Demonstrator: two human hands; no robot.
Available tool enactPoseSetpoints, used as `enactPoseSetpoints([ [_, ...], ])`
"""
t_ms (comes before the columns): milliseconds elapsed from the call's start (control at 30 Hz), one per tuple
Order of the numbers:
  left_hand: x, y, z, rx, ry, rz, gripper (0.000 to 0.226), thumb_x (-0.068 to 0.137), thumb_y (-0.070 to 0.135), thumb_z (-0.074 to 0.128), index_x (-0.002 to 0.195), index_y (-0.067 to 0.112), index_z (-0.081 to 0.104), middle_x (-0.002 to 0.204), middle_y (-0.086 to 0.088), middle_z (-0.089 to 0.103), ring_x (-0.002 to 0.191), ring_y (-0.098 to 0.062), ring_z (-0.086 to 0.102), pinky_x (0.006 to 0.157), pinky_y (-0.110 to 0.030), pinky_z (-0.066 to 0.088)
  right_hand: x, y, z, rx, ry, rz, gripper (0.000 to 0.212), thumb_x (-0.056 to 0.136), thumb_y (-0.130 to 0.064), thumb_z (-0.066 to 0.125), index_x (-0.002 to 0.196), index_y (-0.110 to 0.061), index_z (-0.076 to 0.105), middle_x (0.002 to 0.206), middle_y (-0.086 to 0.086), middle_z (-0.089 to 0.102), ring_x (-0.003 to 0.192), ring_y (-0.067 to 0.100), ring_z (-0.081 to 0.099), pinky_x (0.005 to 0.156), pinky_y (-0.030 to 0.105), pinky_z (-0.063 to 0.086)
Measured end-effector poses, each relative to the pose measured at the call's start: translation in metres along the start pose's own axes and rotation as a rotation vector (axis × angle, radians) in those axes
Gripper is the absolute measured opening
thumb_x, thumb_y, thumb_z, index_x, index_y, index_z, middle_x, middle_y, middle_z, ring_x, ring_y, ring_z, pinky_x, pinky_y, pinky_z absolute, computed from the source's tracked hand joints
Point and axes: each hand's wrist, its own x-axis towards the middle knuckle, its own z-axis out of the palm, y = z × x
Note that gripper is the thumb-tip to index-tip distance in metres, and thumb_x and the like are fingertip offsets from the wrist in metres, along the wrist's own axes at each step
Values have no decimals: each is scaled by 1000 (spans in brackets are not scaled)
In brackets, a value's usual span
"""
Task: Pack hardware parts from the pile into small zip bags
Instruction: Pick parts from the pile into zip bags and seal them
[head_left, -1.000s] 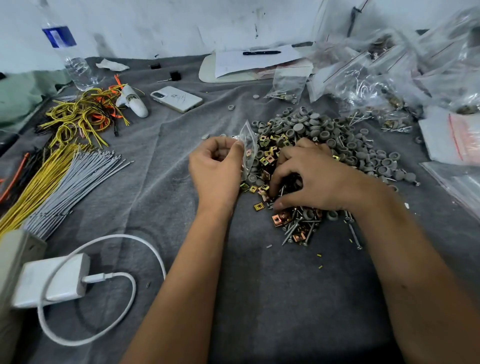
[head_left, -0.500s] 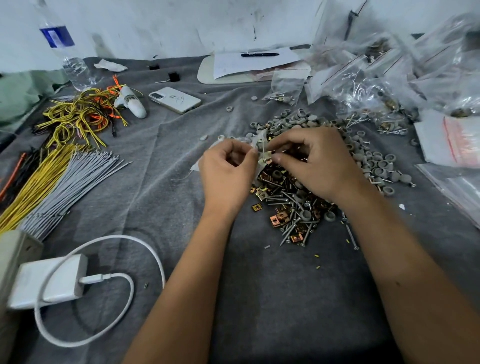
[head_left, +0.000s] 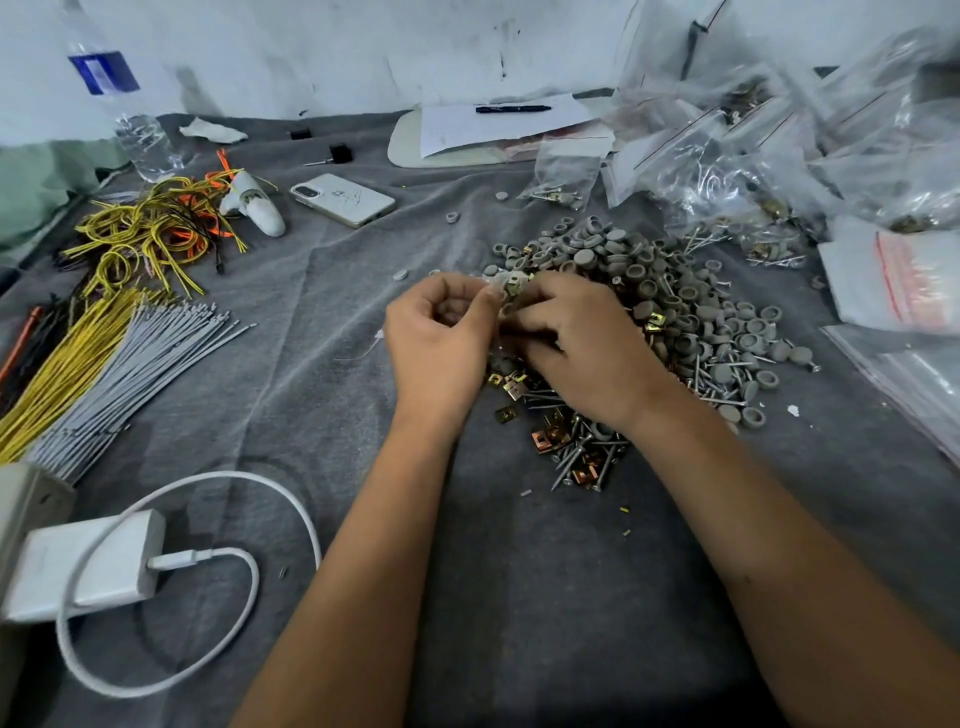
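Hands have risen off the pile (head_left: 649, 317) at frame centre and met: left hand (head_left: 441, 338) keeps its grip pinching the small zip bag (head_left: 500, 280), right hand (head_left: 576, 338) grips parts, apparently feeding them in.

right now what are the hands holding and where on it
The left hand pinches a small zip bag by its top edge. The right hand holds a brass clip at the bag's mouth.
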Motion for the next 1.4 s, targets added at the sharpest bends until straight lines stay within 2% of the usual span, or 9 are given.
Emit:
enactPoseSetpoints([
  [167, 5, -2, -4, 2, 88, -22, 10, 77, 26, 72, 76, 16, 72, 67, -3, 66, 62, -21, 56, 62, -38, 47, 1, 1, -15, 80, 80, 22, 15, 86, -20, 81, 101, -18, 77, 96, -9, 63, 85, -4, 54, 82, 13, 42],
  [333, 4, -3, -4, 36, 90, -37, 7, 77, 25, 70, 73, 19, 71, 63, -2, 64, 60, -24, 56, 61, -41, 48, -1, 8, -27, -215, -376, 114, 25, 73, -60, 80, 80, -37, 75, 97, -13, 54, 105, 14, 41, 96, 41, 39],
  [500, 5, -5, -4, 36, 89, -40, 8, 77, 26, 71, 72, 19, 71, 63, -2, 65, 60, -24, 56, 61, -41, 48, -1, 6, -22, -255, -470, 105, 20, 78, -56, 80, 78, -37, 73, 95, -21, 38, 111, 8, 29, 104, 44, 26],
  [600, 6, -6, -4, 35, 81, -40, 8, 77, 25, 71, 72, 19, 71, 63, -2, 65, 60, -24, 55, 61, -42, 49, 0, 8, -22, -163, -390, 87, 16, 89, -48, 72, 80, -36, 66, 91, -17, 52, 101, 10, 44, 95, 41, 36],
  [733, 5, -6, -4, 50, 65, -16, 8, 81, 21, 73, 73, 20, 72, 65, -2, 66, 60, -22, 57, 60, -40, 49, -1, 9, -23, 137, -106, 158, 9, 98, -34, 66, 91, -28, 67, 76, -13, 69, 72, -1, 65, 69, 16, 47],
  [800, 5, -7, -3, 84, 49, 10, 13, 86, 15, 74, 74, 20, 72, 64, -2, 67, 59, -18, 58, 59, -37, 50, -1, 10, -22, 180, 58, 171, 4, 96, -30, 70, 92, -28, 70, 78, -15, 70, 76, -2, 67, 69, 9, 47],
  [967, 1, -7, -1, 183, 8, 90, 13, 88, 10, 75, 77, 18, 73, 55, 9, 63, 51, -4, 57, 52, -21, 45, 1, 11, -19, 215, 99, 169, 14, 92, -16, 72, 98, -26, 80, 94, -20, 73, 93, -4, 67, 84, 8, 48],
  [1167, -2, -5, 2, 199, -41, 126, 11, 87, 8, 73, 77, 12, 73, 59, -8, 65, 57, -36, 66, 53, -38, 53, -1, 4, -4, 221, 139, 157, 13, 87, -6, 78, 92, -16, 71, 83, -3, 73, 77, 6, 70, 73, 26, 59],
  [1400, -3, -4, 4, 46, -54, 72, 9, 84, 15, 71, 76, 11, 72, 60, -10, 68, 45, -24, 60, 49, -42, 54, 0, 0, -1, 162, 373, 96, 9, 80, -12, 86, 86, -14, 79, 78, -9, 73, 69, 0, 65, 66, 13, 51],
])
